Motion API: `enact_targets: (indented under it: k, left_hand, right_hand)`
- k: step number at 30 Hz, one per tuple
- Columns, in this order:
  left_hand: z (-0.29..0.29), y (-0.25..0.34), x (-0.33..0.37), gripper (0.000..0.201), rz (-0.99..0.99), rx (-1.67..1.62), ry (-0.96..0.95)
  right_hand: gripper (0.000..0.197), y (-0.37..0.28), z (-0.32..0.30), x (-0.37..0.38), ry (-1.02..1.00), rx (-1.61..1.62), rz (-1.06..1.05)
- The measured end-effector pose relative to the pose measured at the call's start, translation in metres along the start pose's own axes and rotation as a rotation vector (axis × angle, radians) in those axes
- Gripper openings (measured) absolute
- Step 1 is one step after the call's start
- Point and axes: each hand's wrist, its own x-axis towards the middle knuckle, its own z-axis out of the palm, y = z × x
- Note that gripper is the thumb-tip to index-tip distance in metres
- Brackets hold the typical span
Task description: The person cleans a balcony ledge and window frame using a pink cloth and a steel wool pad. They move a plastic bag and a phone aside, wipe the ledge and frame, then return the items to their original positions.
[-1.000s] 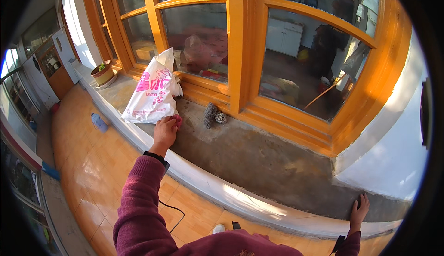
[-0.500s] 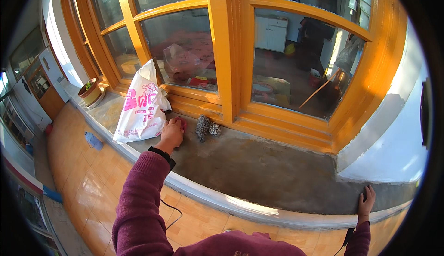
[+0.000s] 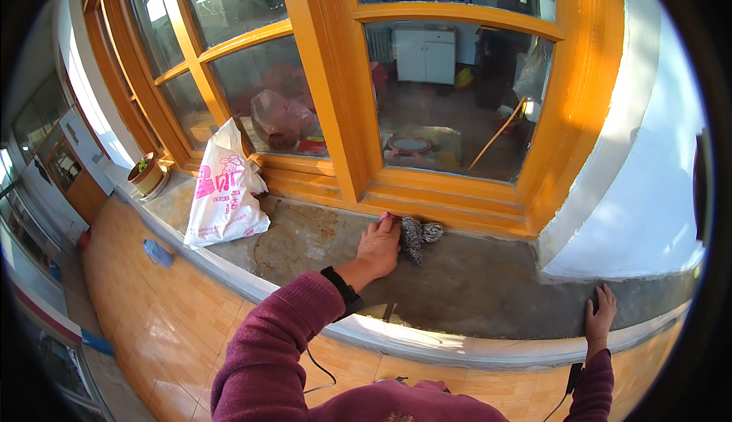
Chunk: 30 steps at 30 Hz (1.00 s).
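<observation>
My left hand (image 3: 377,250) is closed over a small pink cloth (image 3: 386,217), mostly hidden under the fingers, and presses it on the grey window sill (image 3: 473,292). Against its fingertips sit two metal scouring pads: a darker, stretched one (image 3: 412,240) and a rounder, shinier one (image 3: 433,231), close to the foot of the orange window frame. Far to the right, my right hand (image 3: 601,310) lies on the sill, fingers stretched and nothing in them. A white plastic bag (image 3: 226,193) with pink print stands on the sill, left of my left hand.
Beyond the bag is a potted plant (image 3: 145,175) on a saucer. The orange window frame (image 3: 324,79) borders the sill at the back, a white wall (image 3: 610,224) at the right. Below the white front edge, a blue container (image 3: 157,253) stands on the tiled floor (image 3: 152,315).
My left hand has slid right along the sill with the pink cloth, away from the bag. The scouring pads have shifted right with it. My right hand stays on the sill.
</observation>
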Motion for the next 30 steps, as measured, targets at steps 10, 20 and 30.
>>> enact_targets:
  k: [10,20,30]
  left_hand:
    - [-0.019,-0.072,-0.041,0.059,0.186,-0.039,-0.075]
    - [-0.062,-0.249,-0.015,0.050,-0.493,0.186,0.048]
    - [-0.053,-0.169,0.013,0.052,-0.546,0.229,-0.076]
  right_hand:
    - [0.044,0.000,-0.002,0.001,-0.036,0.037,0.005]
    - [0.041,-0.003,-0.009,0.001,-0.030,0.049,0.003]
    - [0.044,-0.009,-0.007,-0.001,-0.024,0.005,0.014]
